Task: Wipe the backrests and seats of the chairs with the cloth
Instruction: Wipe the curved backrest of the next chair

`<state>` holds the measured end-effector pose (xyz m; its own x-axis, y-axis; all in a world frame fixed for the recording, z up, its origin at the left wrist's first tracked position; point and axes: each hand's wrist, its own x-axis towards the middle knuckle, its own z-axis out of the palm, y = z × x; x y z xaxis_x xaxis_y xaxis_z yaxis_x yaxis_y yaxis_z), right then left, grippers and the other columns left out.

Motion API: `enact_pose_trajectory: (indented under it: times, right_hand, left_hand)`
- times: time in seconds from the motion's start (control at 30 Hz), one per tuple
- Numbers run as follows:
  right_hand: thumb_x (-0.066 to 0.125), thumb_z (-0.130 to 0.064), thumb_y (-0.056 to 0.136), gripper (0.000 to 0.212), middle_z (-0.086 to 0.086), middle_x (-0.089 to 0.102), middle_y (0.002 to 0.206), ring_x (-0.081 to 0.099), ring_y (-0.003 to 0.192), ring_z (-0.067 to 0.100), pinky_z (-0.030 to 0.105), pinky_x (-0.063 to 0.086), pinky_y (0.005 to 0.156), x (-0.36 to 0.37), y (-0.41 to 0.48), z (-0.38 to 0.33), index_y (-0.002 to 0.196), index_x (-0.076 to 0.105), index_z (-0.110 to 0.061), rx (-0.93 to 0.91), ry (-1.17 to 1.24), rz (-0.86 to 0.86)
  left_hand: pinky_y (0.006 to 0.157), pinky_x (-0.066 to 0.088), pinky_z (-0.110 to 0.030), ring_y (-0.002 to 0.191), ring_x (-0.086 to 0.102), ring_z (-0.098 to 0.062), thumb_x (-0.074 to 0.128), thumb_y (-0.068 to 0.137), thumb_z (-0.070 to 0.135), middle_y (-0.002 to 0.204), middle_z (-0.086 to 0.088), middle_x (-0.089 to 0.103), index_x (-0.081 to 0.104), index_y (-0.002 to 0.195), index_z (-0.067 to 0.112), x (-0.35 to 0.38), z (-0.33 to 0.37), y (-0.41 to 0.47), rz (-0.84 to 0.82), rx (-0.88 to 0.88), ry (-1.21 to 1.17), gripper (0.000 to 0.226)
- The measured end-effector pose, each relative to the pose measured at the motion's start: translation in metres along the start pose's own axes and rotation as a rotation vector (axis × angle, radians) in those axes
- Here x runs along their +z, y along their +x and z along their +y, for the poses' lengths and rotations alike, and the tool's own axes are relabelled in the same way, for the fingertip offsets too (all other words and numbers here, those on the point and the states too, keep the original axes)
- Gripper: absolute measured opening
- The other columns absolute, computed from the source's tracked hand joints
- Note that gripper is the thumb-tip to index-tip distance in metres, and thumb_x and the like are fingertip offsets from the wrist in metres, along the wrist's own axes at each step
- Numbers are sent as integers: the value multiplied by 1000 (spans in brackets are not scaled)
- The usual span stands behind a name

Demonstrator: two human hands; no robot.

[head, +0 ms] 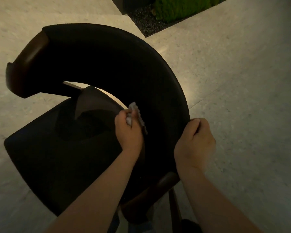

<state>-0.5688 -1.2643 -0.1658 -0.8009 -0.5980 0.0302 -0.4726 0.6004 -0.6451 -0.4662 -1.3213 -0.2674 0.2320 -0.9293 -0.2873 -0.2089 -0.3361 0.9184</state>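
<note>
A dark chair fills the middle of the head view, with a wide curved black backrest (pixel 107 64) and a black seat (pixel 57 148) below it. My left hand (pixel 128 132) grips a bunched pale grey cloth (pixel 134 113) and holds it against the inner face of the backrest, near its right side. My right hand (pixel 194 142) is curled over the outer right edge of the backrest, gripping it. Brown wooden arm ends show at the upper left (pixel 29 54) and at the lower right (pixel 158 190).
Pale speckled stone floor (pixel 242 81) surrounds the chair. At the top stands a dark planter bed (pixel 146 22) with black gravel and green moss (pixel 183 7). A thin dark chair leg (pixel 175 207) runs down near my right forearm.
</note>
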Motion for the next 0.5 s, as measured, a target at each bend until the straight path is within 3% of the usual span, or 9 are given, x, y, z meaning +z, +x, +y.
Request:
enact_pose_trajectory:
  times: [0.1,0.23,0.3,0.4,0.5]
  right_hand:
    - [37,-23,101,32,-6,41,56,37,48,9,24,25,48,0,0,0,73,50,-16,-9,9,12]
    - [36,-24,101,31,-6,41,56,37,49,8,23,25,49,0,0,0,75,51,-16,-15,2,10]
    - [35,-25,101,32,-6,41,57,37,49,8,23,26,49,0,0,1,75,51,-15,-10,4,3]
    - [34,-26,101,32,-5,42,58,39,50,9,24,29,49,-1,0,0,74,50,-16,5,24,-11]
    - [33,-26,100,33,-4,43,58,40,50,11,26,32,50,0,0,0,73,49,-17,9,26,-11]
  left_hand:
    - [63,50,-14,82,60,-4,42,93,55,103,3,57,51,95,39,13,4,-7,-64,113,28,18]
    - [73,53,-27,88,60,-7,44,97,44,108,2,57,56,101,30,25,-11,-7,12,-145,7,19]
    - [71,53,-27,86,62,-9,46,97,39,107,0,59,57,102,30,21,-25,3,-23,-234,48,15]
    - [84,48,-32,102,62,-23,49,98,25,116,-7,62,59,117,18,7,-39,14,-89,-369,185,23]
    - [85,46,-34,103,60,-27,49,99,23,108,-8,62,59,115,9,-8,-26,14,-42,-216,189,23]
